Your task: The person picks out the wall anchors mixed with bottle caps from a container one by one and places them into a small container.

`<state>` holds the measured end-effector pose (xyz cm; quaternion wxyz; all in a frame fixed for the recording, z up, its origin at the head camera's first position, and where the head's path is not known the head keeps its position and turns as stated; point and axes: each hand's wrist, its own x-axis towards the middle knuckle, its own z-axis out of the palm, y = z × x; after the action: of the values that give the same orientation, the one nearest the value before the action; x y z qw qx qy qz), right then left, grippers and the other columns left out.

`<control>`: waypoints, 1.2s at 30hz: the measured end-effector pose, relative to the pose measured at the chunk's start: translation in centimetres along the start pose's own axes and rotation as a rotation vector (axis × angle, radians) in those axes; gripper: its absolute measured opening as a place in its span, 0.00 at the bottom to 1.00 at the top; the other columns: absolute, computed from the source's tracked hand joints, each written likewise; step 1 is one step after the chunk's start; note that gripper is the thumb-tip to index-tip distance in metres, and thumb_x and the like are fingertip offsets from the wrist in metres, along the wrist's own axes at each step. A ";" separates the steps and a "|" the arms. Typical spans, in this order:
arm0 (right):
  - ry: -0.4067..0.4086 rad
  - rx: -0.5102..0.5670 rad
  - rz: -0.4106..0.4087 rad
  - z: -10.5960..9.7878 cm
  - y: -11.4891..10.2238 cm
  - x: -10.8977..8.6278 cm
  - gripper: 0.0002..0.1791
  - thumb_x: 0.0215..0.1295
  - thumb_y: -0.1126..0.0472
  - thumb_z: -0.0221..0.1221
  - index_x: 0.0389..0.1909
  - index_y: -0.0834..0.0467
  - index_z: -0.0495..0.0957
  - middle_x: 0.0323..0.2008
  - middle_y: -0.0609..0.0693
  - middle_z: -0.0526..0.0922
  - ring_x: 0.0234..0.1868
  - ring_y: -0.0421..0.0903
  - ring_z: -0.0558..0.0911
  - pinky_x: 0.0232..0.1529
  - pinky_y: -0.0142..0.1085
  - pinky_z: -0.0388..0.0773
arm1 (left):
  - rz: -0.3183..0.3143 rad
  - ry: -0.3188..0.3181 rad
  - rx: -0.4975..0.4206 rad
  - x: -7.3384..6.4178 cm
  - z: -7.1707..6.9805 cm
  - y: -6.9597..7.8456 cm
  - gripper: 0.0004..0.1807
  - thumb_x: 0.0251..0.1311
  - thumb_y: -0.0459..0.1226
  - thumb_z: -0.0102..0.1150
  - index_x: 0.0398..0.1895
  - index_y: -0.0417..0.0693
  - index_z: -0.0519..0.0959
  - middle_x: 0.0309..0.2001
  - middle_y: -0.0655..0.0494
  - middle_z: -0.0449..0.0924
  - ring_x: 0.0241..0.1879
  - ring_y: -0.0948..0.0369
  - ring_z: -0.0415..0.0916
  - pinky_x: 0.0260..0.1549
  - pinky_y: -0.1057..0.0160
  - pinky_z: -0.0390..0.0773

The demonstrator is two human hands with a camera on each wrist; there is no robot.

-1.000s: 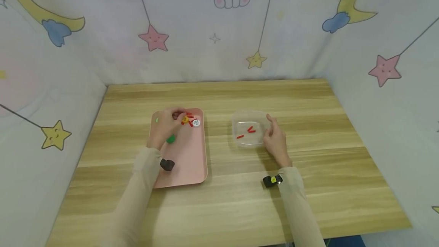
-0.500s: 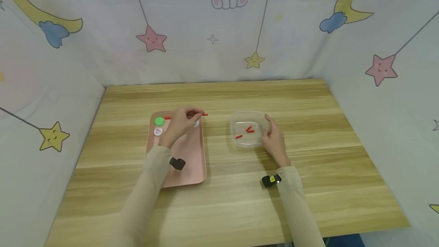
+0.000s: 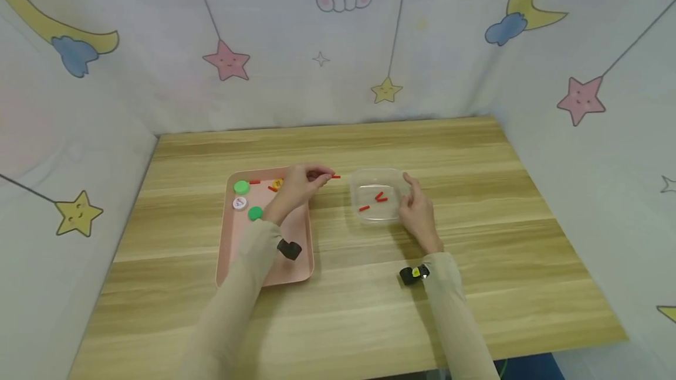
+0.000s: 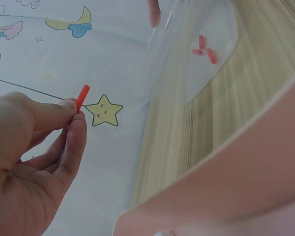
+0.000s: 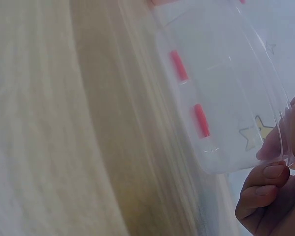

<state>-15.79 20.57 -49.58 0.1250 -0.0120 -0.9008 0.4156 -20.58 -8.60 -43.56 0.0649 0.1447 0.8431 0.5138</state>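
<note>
Between thumb and forefinger my left hand (image 3: 296, 189) pinches a short red stick (image 4: 82, 100), its tip poking out toward the container. That hand is over the far right edge of the pink tray (image 3: 303, 263), a small gap away from the clear plastic container (image 3: 388, 217). My right hand (image 3: 419, 216) holds the container by its right wall, thumb and fingers on either side of the rim in the right wrist view. Three red sticks (image 3: 382, 199) lie on the container's floor.
In the tray lie a light green cap (image 3: 241, 187), a white cap (image 3: 240, 203), a darker green cap (image 3: 255, 213), a yellow cap (image 3: 277, 183) and red sticks (image 3: 255, 182). My left forearm hides part of it. Patterned walls surround the wooden table (image 3: 348, 309).
My left hand has picked a red stick out of the tray and carried it rightward toward the container. The right hand stays at the container's wall.
</note>
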 end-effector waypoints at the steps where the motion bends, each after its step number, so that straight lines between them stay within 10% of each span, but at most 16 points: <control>1: 0.000 0.002 0.000 0.0 0.0 0.0 0.32 0.64 0.72 0.50 0.72 0.58 0.68 0.18 0.46 0.64 0.21 0.44 0.66 0.26 0.38 0.65 | 0.002 -0.001 0.002 0.1 0.2 0.1 0.09 0.69 0.39 0.63 0.47 0.47 0.87 0.44 0.49 0.87 0.45 0.48 0.83 0.38 0.62 0.81; 36: 0.019 0.036 0.009 -0.1 0.2 0.3 0.33 0.62 0.72 0.49 0.70 0.58 0.70 0.19 0.47 0.64 0.22 0.45 0.66 0.29 0.40 0.64 | 0.108 -0.150 0.047 3.3 7.0 1.3 0.09 0.67 0.34 0.64 0.45 0.39 0.87 0.44 0.48 0.88 0.41 0.55 0.84 0.42 0.63 0.84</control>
<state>-16.07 20.83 -49.58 0.1318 -0.0179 -0.8920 0.4320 -21.69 -1.04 -45.50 0.0967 0.2294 0.8387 0.4843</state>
